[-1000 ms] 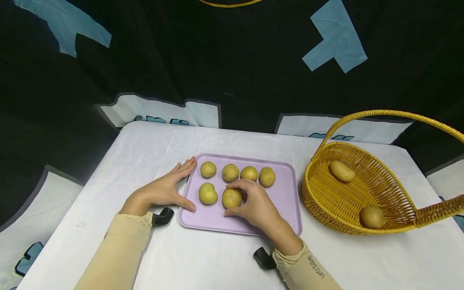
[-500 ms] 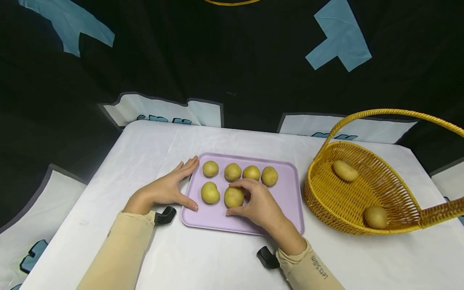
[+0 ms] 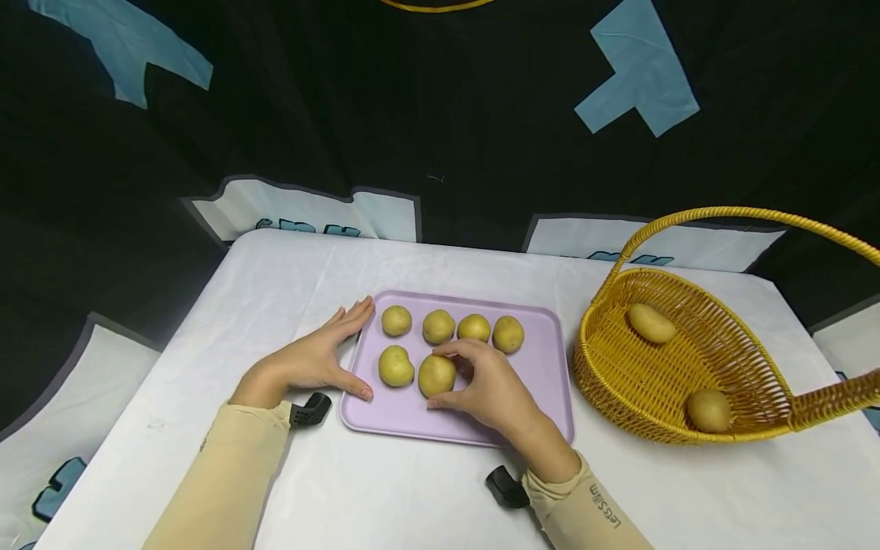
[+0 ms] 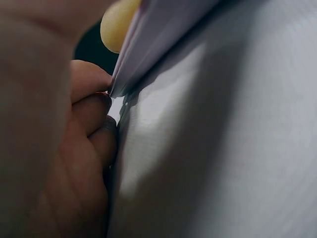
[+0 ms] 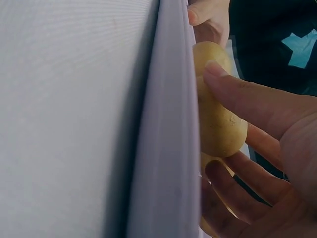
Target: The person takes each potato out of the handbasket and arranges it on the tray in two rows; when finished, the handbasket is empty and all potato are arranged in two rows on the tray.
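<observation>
On a lilac tray point(image 3: 543, 397) lie several potatoes in two rows. My right hand point(image 3: 491, 386) is at the potato point(image 3: 436, 376) in the near row, its thumb and fingertips around its right side. In the right wrist view the thumb rests against this potato point(image 5: 220, 129), the other fingers behind it. Just left of it sits a lumpy potato point(image 3: 395, 367). My left hand point(image 3: 312, 359) lies spread along the tray's left edge, thumb at the near corner and fingertips at the far corner. The left wrist view shows its fingers point(image 4: 91, 79) against the tray's side.
A yellow wicker basket point(image 3: 619, 382) with a tall handle stands at the right, holding an oblong potato point(image 3: 650, 323) and a rounder potato point(image 3: 709, 410). The far row on the tray ends with a potato point(image 3: 508, 334). White cloth point(image 3: 385, 489) covers the table; a black printed curtain hangs behind.
The potato at my right hand has shifted slightly left on the tray. Both hands stay almost in place; the whole view sways a little.
</observation>
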`<state>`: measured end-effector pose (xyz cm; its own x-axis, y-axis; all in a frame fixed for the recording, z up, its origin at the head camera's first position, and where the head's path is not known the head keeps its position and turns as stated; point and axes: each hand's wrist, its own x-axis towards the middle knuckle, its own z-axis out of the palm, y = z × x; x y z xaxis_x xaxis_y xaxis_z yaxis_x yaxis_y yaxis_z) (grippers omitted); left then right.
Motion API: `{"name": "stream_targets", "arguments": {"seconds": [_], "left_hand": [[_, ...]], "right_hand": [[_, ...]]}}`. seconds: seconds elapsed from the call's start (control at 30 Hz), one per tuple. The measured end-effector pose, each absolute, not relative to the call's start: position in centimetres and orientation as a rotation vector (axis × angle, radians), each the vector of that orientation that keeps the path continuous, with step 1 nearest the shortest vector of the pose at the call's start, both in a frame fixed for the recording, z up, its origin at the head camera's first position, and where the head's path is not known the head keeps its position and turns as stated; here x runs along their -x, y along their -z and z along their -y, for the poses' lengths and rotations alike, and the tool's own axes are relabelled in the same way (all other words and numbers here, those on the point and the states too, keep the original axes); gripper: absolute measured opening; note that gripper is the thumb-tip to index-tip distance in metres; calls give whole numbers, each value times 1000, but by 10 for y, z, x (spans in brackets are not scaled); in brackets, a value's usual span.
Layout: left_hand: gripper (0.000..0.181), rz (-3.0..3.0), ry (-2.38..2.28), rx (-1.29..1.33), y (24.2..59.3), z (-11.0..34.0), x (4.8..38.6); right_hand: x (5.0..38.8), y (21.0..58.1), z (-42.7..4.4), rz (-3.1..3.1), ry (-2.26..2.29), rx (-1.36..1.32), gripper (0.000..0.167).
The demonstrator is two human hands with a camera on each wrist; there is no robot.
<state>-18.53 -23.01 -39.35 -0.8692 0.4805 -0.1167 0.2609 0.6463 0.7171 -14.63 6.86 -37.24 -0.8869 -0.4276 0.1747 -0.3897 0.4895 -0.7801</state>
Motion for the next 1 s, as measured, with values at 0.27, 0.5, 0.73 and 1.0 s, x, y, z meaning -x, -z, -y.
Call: {"name": "stream_targets", "arguments": {"seconds": [0.27,0.5,0.73,1.0], "left_hand": [[138,-2571,-1044,-591,394,230,185],[137,-2571,-1050,-596,393,230,185],[137,-2567,-1058,-598,393,231,184],[137,-2564,-1069,-609,394,231,185]], "right_hand": [[148,367,-73,-2622,1435,698,66],[148,352,-83,-2526,1497,599,68],[149,339,-93,-2510,1529,557,73],[152,327,-110,-2613,1491,575,72]]}}
